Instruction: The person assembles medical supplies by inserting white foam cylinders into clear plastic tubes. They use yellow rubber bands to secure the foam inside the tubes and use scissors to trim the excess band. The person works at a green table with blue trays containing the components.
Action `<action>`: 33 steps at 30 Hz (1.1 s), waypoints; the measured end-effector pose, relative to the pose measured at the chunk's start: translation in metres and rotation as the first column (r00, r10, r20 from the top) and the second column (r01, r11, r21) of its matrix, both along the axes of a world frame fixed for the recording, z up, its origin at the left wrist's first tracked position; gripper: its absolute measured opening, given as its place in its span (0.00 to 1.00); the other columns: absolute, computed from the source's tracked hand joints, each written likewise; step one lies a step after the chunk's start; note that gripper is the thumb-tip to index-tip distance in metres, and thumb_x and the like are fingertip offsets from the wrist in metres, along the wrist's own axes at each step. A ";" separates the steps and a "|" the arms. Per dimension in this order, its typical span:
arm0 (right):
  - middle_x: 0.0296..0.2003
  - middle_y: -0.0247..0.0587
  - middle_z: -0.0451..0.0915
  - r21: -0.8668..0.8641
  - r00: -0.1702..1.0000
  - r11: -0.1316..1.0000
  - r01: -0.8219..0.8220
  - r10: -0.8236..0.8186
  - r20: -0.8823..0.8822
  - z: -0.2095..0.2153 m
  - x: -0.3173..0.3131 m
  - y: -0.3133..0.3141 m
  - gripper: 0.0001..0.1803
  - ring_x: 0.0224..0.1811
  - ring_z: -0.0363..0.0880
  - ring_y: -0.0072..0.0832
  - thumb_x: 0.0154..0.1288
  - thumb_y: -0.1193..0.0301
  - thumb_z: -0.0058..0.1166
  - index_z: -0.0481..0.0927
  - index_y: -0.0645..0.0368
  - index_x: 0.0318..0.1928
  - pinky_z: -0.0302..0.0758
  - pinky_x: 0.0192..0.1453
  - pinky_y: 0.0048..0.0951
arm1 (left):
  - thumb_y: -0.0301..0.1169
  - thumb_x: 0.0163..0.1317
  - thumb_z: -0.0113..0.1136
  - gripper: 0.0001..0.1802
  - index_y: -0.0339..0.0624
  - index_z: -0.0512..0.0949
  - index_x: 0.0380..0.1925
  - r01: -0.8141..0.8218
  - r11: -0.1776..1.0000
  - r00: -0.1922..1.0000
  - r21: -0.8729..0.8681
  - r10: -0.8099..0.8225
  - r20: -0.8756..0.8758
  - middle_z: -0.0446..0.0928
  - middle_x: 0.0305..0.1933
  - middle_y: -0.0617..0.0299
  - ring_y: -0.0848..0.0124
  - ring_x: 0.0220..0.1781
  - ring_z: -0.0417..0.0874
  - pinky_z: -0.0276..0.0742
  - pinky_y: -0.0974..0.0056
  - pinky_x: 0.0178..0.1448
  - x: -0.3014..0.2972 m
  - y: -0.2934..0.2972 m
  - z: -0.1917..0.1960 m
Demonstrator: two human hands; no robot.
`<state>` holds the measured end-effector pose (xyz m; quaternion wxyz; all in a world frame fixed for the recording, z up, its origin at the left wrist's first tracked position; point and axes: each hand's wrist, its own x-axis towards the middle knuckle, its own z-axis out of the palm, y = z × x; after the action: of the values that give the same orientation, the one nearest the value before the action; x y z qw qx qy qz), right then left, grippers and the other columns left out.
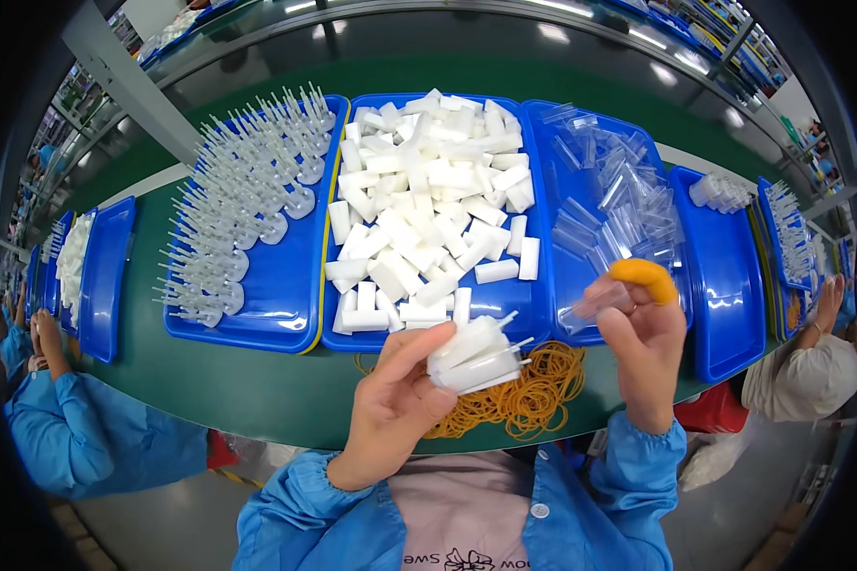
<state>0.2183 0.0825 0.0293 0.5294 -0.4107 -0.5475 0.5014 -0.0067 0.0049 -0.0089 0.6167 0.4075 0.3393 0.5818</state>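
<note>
Head view: the left hand (390,409) has its grip closed around a cluster of stemmed white blocks (476,360), above the surface (286,385) near orange bands (548,381). The right hand (649,347) has its grip pinched on a clear sleeve (595,301) over the near edge of the right tray (567,276), which holds more sleeves (624,186). The left tray (281,285) holds stemmed parts (243,186); the middle tray (500,303), heaped loose blocks (424,200).

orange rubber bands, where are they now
In the head view, the orange rubber bands lie heaped on the green table at its near edge, between the left hand and right hand, below the middle blue tray.
</note>
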 end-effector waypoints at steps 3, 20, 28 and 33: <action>0.44 0.51 0.77 0.089 0.981 0.991 -0.101 0.114 -0.156 0.009 -0.009 -0.009 0.19 0.46 0.77 0.31 0.57 0.82 0.55 0.70 0.64 0.50 0.73 0.53 0.32 | 0.19 0.62 0.53 0.27 0.32 0.62 0.63 0.051 0.999 0.998 -0.012 -0.051 0.022 0.60 0.57 0.59 0.66 0.63 0.65 0.63 0.64 0.66 0.005 -0.002 0.000; 0.44 0.48 0.79 0.235 0.963 0.949 -0.212 0.162 0.216 0.009 -0.012 -0.020 0.16 0.46 0.79 0.32 0.55 0.79 0.59 0.76 0.66 0.46 0.74 0.51 0.30 | 0.21 0.62 0.55 0.27 0.32 0.63 0.62 0.099 0.995 0.995 -0.001 -0.099 -0.004 0.59 0.55 0.58 0.67 0.62 0.65 0.64 0.63 0.66 0.010 -0.009 0.011; 0.45 0.52 0.80 0.180 0.992 0.977 -0.112 0.101 0.069 0.013 -0.021 -0.036 0.22 0.46 0.80 0.33 0.58 0.82 0.55 0.71 0.66 0.54 0.75 0.52 0.31 | 0.27 0.60 0.60 0.27 0.33 0.67 0.60 0.089 0.995 0.983 0.040 -0.081 -0.167 0.60 0.52 0.56 0.67 0.56 0.67 0.68 0.63 0.60 0.008 -0.012 0.015; 0.45 0.52 0.79 0.113 0.986 0.980 -0.166 0.168 -0.002 0.014 -0.017 -0.038 0.24 0.48 0.79 0.33 0.58 0.82 0.55 0.69 0.66 0.56 0.74 0.54 0.32 | 0.30 0.59 0.61 0.24 0.37 0.72 0.56 0.162 0.976 0.908 0.144 -0.090 -0.408 0.63 0.49 0.56 0.67 0.52 0.68 0.69 0.63 0.54 -0.002 -0.006 0.012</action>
<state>0.2012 0.0441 0.0430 0.5109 -0.3297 -0.6044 0.5148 -0.0092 -0.0012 0.0028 0.5327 0.5913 0.3783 0.4728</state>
